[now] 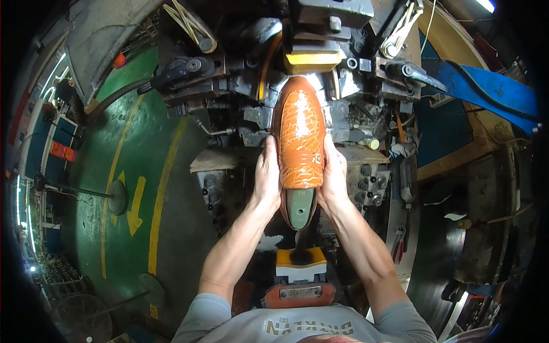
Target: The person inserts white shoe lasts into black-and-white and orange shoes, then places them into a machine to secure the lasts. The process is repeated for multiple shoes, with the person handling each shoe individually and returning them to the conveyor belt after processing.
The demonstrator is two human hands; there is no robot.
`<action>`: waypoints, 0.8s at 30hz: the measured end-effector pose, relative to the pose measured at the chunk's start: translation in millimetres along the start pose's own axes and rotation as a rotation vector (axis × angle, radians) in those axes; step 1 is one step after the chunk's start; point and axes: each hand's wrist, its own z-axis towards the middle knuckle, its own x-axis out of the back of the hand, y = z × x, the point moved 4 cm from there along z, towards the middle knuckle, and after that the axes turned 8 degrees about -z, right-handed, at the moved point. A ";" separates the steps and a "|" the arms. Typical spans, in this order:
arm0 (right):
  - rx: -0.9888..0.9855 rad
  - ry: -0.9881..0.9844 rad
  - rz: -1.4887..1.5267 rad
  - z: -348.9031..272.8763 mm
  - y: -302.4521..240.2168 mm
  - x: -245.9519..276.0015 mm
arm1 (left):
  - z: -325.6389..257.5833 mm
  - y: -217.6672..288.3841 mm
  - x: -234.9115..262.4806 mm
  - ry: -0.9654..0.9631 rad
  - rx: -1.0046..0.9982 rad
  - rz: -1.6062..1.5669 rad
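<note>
Between my two hands is a glossy tan-brown loafer (301, 131) with a crocodile-like pattern, its toe pointing away from me. A green shoe last (301, 206) fills it and shows at the heel opening. My left hand (267, 174) presses along the shoe's left side, and my right hand (334, 174) holds its right side. The toe reaches in under a yellow pad (312, 62) of a dark shoe machine (331, 17), between its metal side plates. What touches the sole is hidden beneath the shoe.
Nearer my body stands a yellow-topped block (300, 258) on the machine. Black-handled levers (194, 66) flank the machine head. Control knobs (370, 186) sit low on both sides. Red-handled pliers (399, 244) lie at the right. A green floor (128, 154) with yellow markings stretches along the left.
</note>
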 end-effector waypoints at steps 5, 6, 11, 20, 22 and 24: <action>-0.080 0.048 0.005 -6.3 -15.6 -6.0 | -4.8 3.5 -7.1 0.046 0.073 -0.028; -0.094 0.043 -0.006 -7.4 -15.9 -8.5 | -4.9 6.3 -2.6 0.007 0.069 -0.028; -0.197 -0.044 0.061 -4.5 -16.9 -4.1 | -3.5 5.5 1.6 -0.026 0.068 -0.045; 0.130 0.308 -0.392 -43.0 4.4 141.3 | -28.9 34.5 128.7 0.347 -0.639 0.687; 0.175 0.525 -0.546 -46.7 23.1 217.5 | -38.1 34.1 190.0 0.551 -0.729 0.714; 0.170 0.795 -0.862 -55.7 45.1 293.5 | -47.3 25.3 238.2 0.681 -0.695 0.781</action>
